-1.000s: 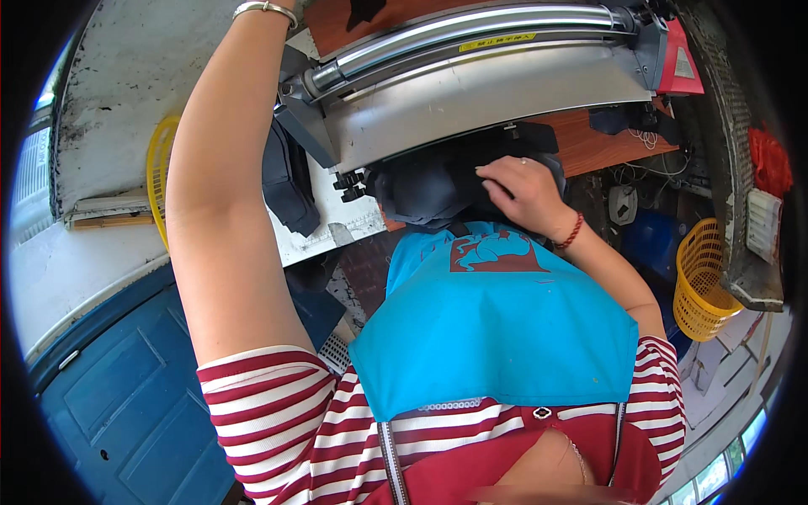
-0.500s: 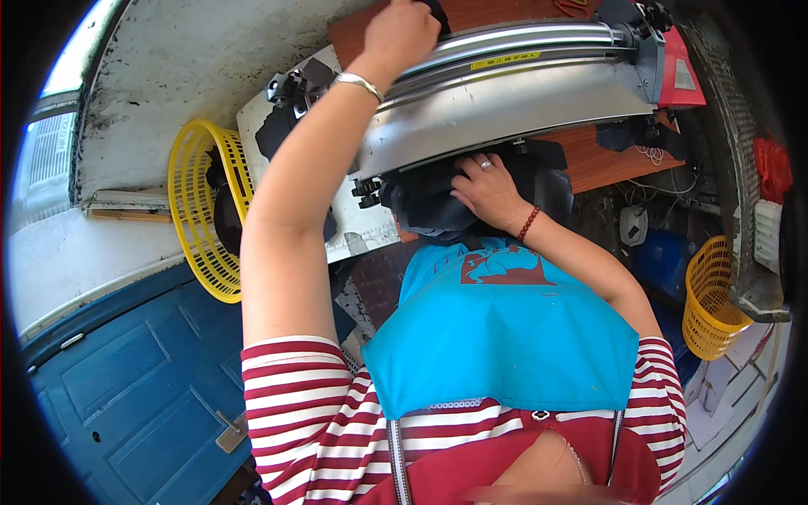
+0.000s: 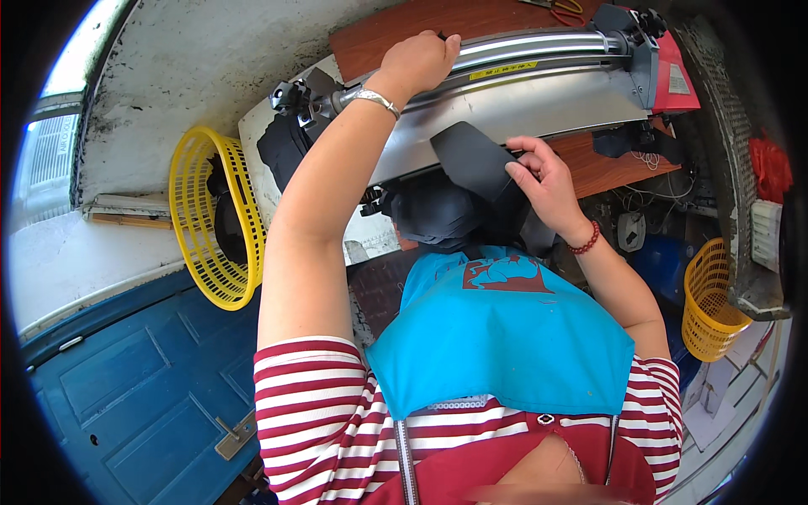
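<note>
While the right hand (image 3: 545, 181) pinches its near end between thumb and fingers, a flat, elongated dark grey piece (image 3: 473, 160) extends just left of that hand, its long axis slanting up-left, its blunt angular tip toward the left hand (image 3: 421, 63), which is curled over a silver metal roller (image 3: 539, 46); what it grips I cannot tell. Lower left of it, a yellow slatted plastic basket (image 3: 254, 252) holds dark pieces (image 3: 229, 227).

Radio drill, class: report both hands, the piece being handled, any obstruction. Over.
Left hand at the silver roller, grip unclear. Right hand pinching dark flat piece by dark pile. Left forearm blocking view of part of machine.
</note>
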The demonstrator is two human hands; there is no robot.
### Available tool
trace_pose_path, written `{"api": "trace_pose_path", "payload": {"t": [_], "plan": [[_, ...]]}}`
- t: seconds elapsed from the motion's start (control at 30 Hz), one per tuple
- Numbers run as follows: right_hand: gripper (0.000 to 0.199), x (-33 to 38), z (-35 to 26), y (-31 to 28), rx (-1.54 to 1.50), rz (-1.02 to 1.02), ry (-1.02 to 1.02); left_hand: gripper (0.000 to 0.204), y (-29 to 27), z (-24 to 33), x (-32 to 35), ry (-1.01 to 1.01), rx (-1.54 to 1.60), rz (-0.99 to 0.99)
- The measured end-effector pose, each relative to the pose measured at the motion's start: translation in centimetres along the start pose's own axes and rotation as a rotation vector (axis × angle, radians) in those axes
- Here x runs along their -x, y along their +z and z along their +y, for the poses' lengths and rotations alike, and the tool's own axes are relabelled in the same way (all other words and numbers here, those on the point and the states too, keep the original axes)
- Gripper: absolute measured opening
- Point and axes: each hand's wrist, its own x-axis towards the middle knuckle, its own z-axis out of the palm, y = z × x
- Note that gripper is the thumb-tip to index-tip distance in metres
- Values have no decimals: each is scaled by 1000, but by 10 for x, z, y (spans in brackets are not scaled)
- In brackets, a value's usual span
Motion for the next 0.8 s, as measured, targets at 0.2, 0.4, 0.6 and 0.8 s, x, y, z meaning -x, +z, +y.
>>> {"api": "trace_pose_path", "payload": {"t": [0.2,0.4,0.6,0.8], "plan": [[26,-26,2,0,15,22,46,64,-2,-17,0,59,29,36],[23,-36,8,1,64,-2,63,53,-3,-32,-10,4,35,-67],[20,-47,9,4,104,3,49,44,2,-44,-15,39,65,38],[18,-63,-4,7,150,15,54,23,-18,-46,-18,312,171,276]]}}
